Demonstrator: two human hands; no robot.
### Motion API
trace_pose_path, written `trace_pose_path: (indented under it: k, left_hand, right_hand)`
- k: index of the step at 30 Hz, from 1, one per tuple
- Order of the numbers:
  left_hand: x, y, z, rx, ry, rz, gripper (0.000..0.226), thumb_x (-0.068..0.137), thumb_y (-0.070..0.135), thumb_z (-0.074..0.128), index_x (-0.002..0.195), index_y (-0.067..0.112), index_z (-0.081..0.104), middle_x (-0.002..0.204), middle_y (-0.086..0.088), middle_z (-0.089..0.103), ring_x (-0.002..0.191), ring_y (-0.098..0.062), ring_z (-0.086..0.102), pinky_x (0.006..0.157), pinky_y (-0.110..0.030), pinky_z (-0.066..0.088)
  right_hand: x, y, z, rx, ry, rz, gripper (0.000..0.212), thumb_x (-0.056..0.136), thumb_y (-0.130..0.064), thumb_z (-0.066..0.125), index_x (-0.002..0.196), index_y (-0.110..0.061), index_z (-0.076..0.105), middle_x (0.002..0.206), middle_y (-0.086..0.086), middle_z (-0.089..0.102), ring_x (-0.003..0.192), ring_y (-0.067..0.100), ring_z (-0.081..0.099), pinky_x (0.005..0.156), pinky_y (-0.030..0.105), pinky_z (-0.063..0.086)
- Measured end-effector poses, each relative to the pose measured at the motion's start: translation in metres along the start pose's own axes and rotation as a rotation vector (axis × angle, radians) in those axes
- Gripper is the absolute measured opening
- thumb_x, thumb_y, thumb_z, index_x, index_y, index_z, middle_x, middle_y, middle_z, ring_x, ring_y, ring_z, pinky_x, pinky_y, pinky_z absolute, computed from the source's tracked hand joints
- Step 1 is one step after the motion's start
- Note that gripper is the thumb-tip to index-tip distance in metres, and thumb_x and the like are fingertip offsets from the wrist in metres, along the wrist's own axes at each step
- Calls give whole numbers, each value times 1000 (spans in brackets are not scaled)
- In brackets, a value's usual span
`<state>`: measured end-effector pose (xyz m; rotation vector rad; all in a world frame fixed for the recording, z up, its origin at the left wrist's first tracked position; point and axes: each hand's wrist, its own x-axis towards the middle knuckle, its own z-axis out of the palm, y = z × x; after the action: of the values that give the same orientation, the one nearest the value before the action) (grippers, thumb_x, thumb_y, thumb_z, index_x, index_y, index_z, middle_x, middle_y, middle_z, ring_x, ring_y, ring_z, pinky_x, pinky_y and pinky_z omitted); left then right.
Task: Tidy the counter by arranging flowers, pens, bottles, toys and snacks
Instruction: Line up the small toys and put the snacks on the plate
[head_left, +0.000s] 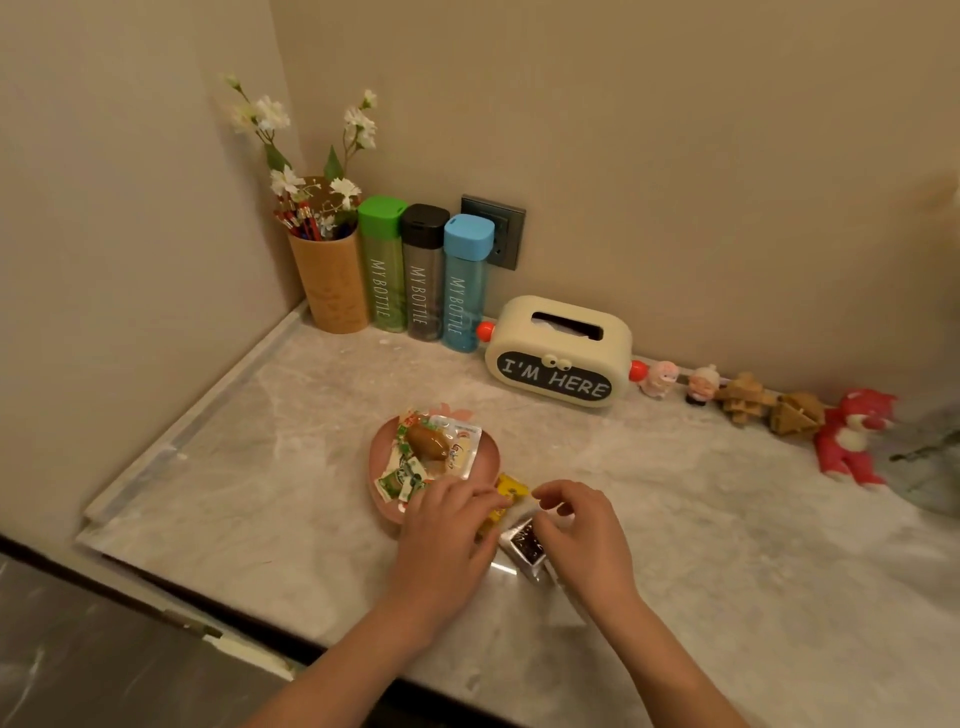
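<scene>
A pink plate (382, 506) on the marble counter (260, 467) holds several wrapped snacks (436, 447). My left hand (447, 535) lies over the plate's near right edge and pinches a yellow snack packet (509, 491). Just right of it, my right hand (582, 530) curls its fingers on a dark snack packet (524, 545) lying on the counter. In the back corner stands a brown cup (332, 291) with white flowers (275, 117) and pens (301, 221). Beside it stand a green bottle (384, 265), a black bottle (423, 273) and a blue bottle (465, 283).
A cream tissue box (561, 353) marked "I'M HERE" sits against the back wall. Right of it stand two small figurines (680, 382), two wooden puzzles (769, 408) and a red plush toy (852, 436). The counter's front edge runs just under my forearms.
</scene>
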<state>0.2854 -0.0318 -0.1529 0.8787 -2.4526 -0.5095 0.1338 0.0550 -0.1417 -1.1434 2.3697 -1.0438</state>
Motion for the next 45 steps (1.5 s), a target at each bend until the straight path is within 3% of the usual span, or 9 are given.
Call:
trace_pose_path:
  k: [4, 9, 16, 21, 27, 32, 36, 42, 45]
  left_hand:
    - [-14, 17, 17, 106, -38, 10, 46, 87, 29, 60, 132, 38, 53, 138, 20, 49, 127, -11, 41, 101, -33, 33]
    - [-27, 34, 32, 307, -8, -55, 61, 76, 20, 74, 135, 20, 55, 145, 2, 49, 132, -21, 46, 100, -35, 26]
    - [-31, 53, 35, 293, 37, -165, 54, 79, 14, 66, 132, 20, 56, 134, 1, 55, 125, -24, 50, 101, -38, 40]
    - [-29, 61, 38, 248, 58, -228, 49, 79, 13, 67, 127, 21, 58, 117, 0, 57, 102, -23, 57, 84, -37, 47]
    - [-32, 56, 40, 158, 4, -307, 51, 90, 24, 57, 139, 23, 44, 125, 1, 51, 110, -21, 50, 90, -36, 43]
    - [-35, 54, 33, 68, 110, -296, 50, 89, 18, 59, 137, 23, 48, 118, 3, 54, 104, -20, 52, 84, -35, 45]
    - [-26, 46, 19, 52, 217, -329, 49, 90, 18, 60, 136, 25, 47, 119, 4, 51, 105, -17, 50, 82, -30, 43]
    - [-5, 20, -9, -118, 320, -521, 45, 90, 22, 57, 133, 30, 47, 132, 5, 44, 110, -14, 51, 79, -26, 44]
    - [2, 4, -24, -169, 333, -571, 54, 88, 20, 59, 136, 37, 40, 120, 10, 43, 100, -6, 50, 76, -24, 43]
  right_hand:
    - [-12, 14, -10, -78, -88, -117, 36, 73, -32, 64, 110, -32, 65, 110, -20, 63, 107, 5, 53, 91, 26, 45]
    - [-23, 22, -17, -136, -214, -288, 64, 67, -45, 50, 127, -24, 59, 129, -9, 59, 119, 9, 51, 101, 25, 37]
    - [-25, 40, -27, -244, -219, -292, 47, 69, -26, 60, 116, -21, 63, 106, -2, 57, 100, 20, 51, 87, 32, 41]
    - [-29, 47, -31, -115, -262, -308, 32, 78, -17, 63, 109, -24, 65, 99, -5, 52, 97, 14, 52, 86, 28, 44]
    - [-24, 47, -36, -64, -318, -387, 28, 76, -9, 62, 98, -26, 68, 92, -11, 54, 86, 7, 54, 75, 20, 44]
    - [-18, 36, -36, 187, -224, -193, 36, 70, -2, 67, 81, -37, 67, 85, -17, 66, 82, 0, 58, 68, 10, 42]
    - [0, 12, -38, 356, -225, -88, 29, 73, -2, 75, 82, -28, 70, 80, -10, 70, 78, 1, 62, 68, 9, 46]
    - [25, -37, -17, 452, -379, -5, 17, 77, -2, 75, 85, -17, 71, 84, 1, 72, 80, 15, 69, 72, 30, 59]
    - [37, -58, 2, 452, -389, -11, 22, 80, 3, 68, 85, -18, 70, 86, 0, 71, 83, 16, 69, 75, 31, 59]
